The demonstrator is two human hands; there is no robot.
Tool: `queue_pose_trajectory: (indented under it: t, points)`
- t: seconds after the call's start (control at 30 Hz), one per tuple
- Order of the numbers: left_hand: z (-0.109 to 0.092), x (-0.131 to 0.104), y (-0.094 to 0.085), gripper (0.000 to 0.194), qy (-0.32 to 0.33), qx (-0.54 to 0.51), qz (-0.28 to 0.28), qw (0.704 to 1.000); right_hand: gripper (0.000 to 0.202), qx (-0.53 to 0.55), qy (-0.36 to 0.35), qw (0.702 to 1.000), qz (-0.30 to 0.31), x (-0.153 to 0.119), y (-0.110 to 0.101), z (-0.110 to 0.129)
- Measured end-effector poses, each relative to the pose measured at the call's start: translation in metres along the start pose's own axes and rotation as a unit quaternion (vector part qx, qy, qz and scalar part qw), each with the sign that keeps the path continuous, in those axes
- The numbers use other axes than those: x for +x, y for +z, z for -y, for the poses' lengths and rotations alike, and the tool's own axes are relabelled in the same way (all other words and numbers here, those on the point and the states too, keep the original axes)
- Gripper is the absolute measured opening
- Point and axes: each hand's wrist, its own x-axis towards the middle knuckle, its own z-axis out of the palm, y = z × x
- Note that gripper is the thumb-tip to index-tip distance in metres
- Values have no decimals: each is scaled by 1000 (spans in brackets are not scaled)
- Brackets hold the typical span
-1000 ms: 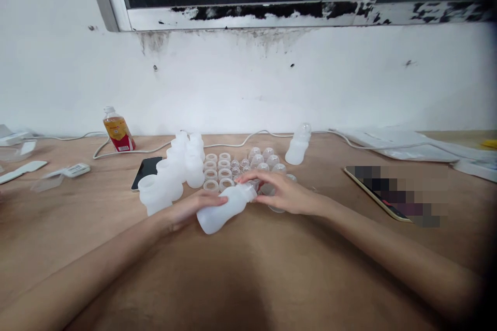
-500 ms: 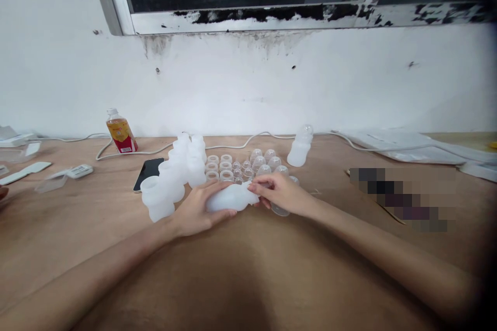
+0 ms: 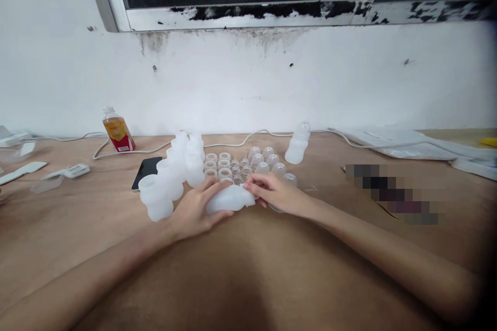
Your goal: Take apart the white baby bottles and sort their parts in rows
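Observation:
A frosted white baby bottle lies on its side in my left hand, whose fingers and thumb wrap round its body. My right hand pinches the bottle's neck end, which points right; its fingertips hide what sits there. Just beyond are white screw rings in two columns, small clear nipples and clear dome caps. Several frosted bottle bodies stand upright in rows beside my left hand. Farther back on the right stands a bottle with a clear domed cap.
A black phone lies behind the bottle bodies, and a drink bottle stands near the wall. A white cable runs along the back. Plastic bags and a blurred-out item are at right; white pieces lie at left.
The view has shifted slightly. My right fingers have moved a little on the neck end, where a wider, collar-like edge now shows. My left hand keeps its hold on the bottle.

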Motion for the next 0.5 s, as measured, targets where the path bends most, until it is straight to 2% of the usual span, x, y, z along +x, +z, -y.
queue_pose_trajectory:
  t: [0.07, 0.2, 0.27, 0.4, 0.5]
  points:
    - [0, 0, 1, 49, -1, -13, -4, 1000, 37, -32, -18, 999, -8, -2, -2, 1]
    - [-2, 3, -3, 45, -14, -85, -6, 996, 49, -93, -151, 984, -10, -5, -14, 5]
    - [-2, 3, -6, 45, -29, -111, 13, 993, 44, -118, -191, 974, 2, -6, -16, 4]
    - [0, 1, -4, 48, -30, -93, 25, 995, 40, -135, -181, 974, 4, -8, -8, -3]
    - [1, -2, 2, 46, 3, -39, -8, 999, 34, -106, -126, 986, -29, -8, 2, -1]
